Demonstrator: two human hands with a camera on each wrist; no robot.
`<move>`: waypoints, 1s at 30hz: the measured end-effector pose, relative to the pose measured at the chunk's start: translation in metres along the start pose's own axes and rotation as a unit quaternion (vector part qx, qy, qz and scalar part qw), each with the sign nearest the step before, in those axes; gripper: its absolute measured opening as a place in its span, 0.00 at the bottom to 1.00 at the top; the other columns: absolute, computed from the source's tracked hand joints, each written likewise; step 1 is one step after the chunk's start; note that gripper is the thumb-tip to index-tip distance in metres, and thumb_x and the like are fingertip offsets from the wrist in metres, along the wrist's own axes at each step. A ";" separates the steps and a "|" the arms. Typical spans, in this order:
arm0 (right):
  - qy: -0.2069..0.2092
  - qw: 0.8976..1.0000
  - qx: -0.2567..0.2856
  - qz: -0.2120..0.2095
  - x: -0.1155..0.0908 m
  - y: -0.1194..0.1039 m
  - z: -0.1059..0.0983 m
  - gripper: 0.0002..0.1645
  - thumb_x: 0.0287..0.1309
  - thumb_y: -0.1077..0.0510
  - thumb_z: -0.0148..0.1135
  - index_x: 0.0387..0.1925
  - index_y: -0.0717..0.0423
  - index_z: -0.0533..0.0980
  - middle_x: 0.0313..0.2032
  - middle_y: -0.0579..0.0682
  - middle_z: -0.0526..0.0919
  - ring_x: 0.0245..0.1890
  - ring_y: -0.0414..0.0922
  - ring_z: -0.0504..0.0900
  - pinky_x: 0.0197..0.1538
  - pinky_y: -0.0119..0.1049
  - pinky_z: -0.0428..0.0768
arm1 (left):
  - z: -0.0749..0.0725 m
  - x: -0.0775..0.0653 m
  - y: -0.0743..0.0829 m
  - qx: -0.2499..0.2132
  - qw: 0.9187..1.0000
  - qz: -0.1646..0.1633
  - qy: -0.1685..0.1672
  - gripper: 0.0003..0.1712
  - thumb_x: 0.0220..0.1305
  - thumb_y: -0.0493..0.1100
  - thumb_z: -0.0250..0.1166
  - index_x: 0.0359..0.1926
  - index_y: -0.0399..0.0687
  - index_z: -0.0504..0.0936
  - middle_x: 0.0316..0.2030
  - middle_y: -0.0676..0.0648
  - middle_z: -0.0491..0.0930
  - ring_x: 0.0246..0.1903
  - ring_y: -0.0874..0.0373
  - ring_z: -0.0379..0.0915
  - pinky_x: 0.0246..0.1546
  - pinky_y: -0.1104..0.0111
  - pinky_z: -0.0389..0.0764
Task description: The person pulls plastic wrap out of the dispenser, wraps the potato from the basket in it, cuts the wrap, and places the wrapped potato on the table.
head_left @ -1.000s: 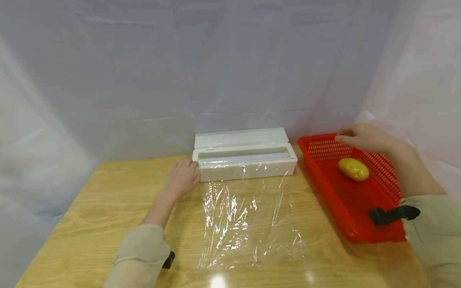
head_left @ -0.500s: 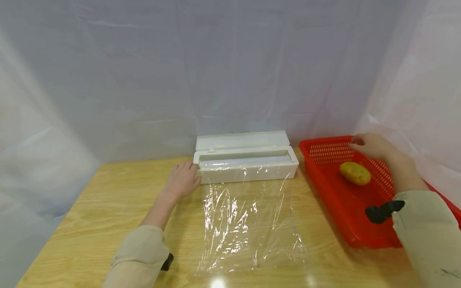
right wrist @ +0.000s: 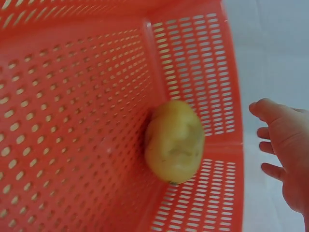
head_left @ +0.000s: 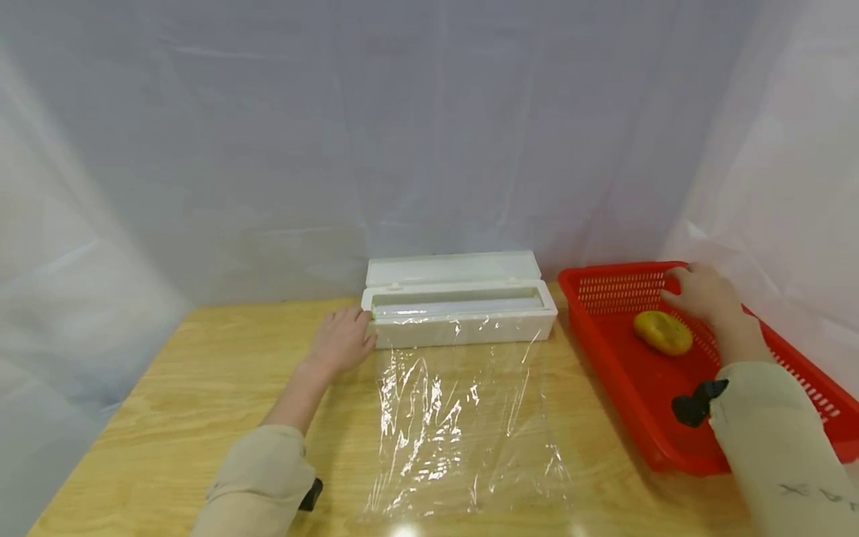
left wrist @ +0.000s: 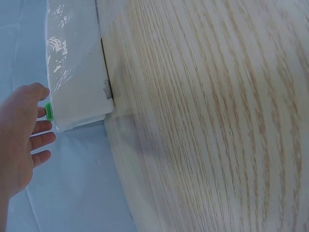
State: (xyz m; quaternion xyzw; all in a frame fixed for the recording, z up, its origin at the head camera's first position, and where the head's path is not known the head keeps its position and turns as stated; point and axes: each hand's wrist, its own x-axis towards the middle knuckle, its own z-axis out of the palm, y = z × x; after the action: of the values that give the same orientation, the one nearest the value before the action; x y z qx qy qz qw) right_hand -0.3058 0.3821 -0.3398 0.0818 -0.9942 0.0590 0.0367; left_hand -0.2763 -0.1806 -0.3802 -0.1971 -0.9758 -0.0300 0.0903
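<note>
A white cling film dispenser box [head_left: 483, 330] stands at the back of the table with its lid tipped back. A clear sheet of cling film [head_left: 456, 425] runs from it over the tabletop. My left hand [head_left: 341, 339] is at the box's left end, fingers relaxed; in the left wrist view they touch or nearly touch a green slider tab [left wrist: 49, 111]. My right hand [head_left: 705, 292] hovers at the red basket's [head_left: 607, 391] far right part, fingers loosely bent and holding nothing. A yellow potato [head_left: 663, 333] lies in that basket, just left of and below the hand.
The wooden table [head_left: 201, 403] carries everything here. Pale sheeting [head_left: 429, 134] hangs behind and at both sides, close to the box and basket. The basket's perforated walls rise around the potato.
My right hand has lowered and moved a little to the right over the basket, closer to the potato. The left hand stays at the box. The head view has tilted slightly.
</note>
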 end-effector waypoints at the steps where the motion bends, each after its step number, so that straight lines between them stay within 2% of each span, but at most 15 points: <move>1: 0.011 1.000 -0.006 0.002 -0.001 0.001 0.004 0.31 0.58 0.54 0.56 0.54 0.74 0.64 0.50 0.77 0.64 0.50 0.71 0.62 0.50 0.67 0.63 | 0.001 0.000 0.000 0.001 1.000 0.001 0.000 0.26 0.65 0.47 0.54 0.57 0.31 0.68 0.53 0.32 0.70 0.54 0.38 0.65 0.56 0.47 0.63; 5: 0.025 1.000 -0.010 0.016 -0.005 0.004 0.017 0.34 0.57 0.52 0.57 0.56 0.72 0.61 0.52 0.77 0.61 0.52 0.72 0.57 0.51 0.69 0.58 | 0.003 -0.001 0.001 -0.002 1.000 0.000 -0.003 0.27 0.65 0.47 0.54 0.58 0.31 0.68 0.55 0.32 0.69 0.56 0.38 0.63 0.57 0.47 0.62; 10: -0.006 0.999 -0.010 0.035 -0.010 0.006 0.027 0.40 0.58 0.46 0.57 0.59 0.72 0.57 0.54 0.76 0.57 0.54 0.72 0.54 0.53 0.70 0.53 | 0.002 -0.002 0.002 -0.006 1.000 -0.002 -0.005 0.27 0.65 0.47 0.54 0.58 0.31 0.67 0.56 0.32 0.68 0.57 0.38 0.63 0.59 0.47 0.60; 13: -0.018 0.999 -0.021 0.031 -0.011 0.009 0.032 0.42 0.58 0.44 0.56 0.59 0.73 0.57 0.54 0.77 0.57 0.53 0.72 0.54 0.53 0.70 0.54 | 0.001 -0.002 0.003 -0.007 1.000 0.000 -0.004 0.27 0.65 0.47 0.54 0.58 0.31 0.67 0.56 0.32 0.68 0.57 0.38 0.63 0.59 0.47 0.60; 18: -0.023 0.998 -0.057 0.000 -0.008 0.009 0.041 0.40 0.61 0.42 0.52 0.58 0.73 0.60 0.52 0.77 0.61 0.53 0.73 0.58 0.52 0.69 0.58 | -0.002 -0.003 0.003 -0.018 1.000 -0.001 0.001 0.27 0.65 0.46 0.54 0.58 0.31 0.68 0.55 0.32 0.69 0.57 0.38 0.63 0.59 0.46 0.59; 23: -0.040 0.998 -0.055 -0.008 -0.007 0.005 0.053 0.43 0.61 0.38 0.49 0.59 0.73 0.60 0.52 0.76 0.63 0.52 0.73 0.60 0.53 0.69 0.58 | -0.001 -0.003 0.003 -0.009 1.000 0.003 -0.001 0.26 0.64 0.46 0.55 0.57 0.32 0.68 0.54 0.33 0.70 0.55 0.39 0.64 0.58 0.47 0.61; 30: -0.072 0.995 -0.067 -0.006 -0.004 0.004 0.062 0.46 0.56 0.36 0.53 0.59 0.71 0.60 0.50 0.75 0.65 0.50 0.71 0.62 0.50 0.67 0.63 | 0.001 -0.004 0.002 -0.001 1.000 0.009 0.008 0.25 0.63 0.46 0.57 0.56 0.32 0.70 0.51 0.34 0.72 0.53 0.40 0.67 0.56 0.48 0.64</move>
State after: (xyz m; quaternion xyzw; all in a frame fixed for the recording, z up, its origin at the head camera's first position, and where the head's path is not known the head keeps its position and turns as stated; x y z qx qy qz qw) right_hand -0.3065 0.3788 -0.4022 0.0894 -0.9955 -0.0143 -0.0291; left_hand -0.2720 -0.1798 -0.3814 -0.2053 -0.9732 -0.0314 0.0982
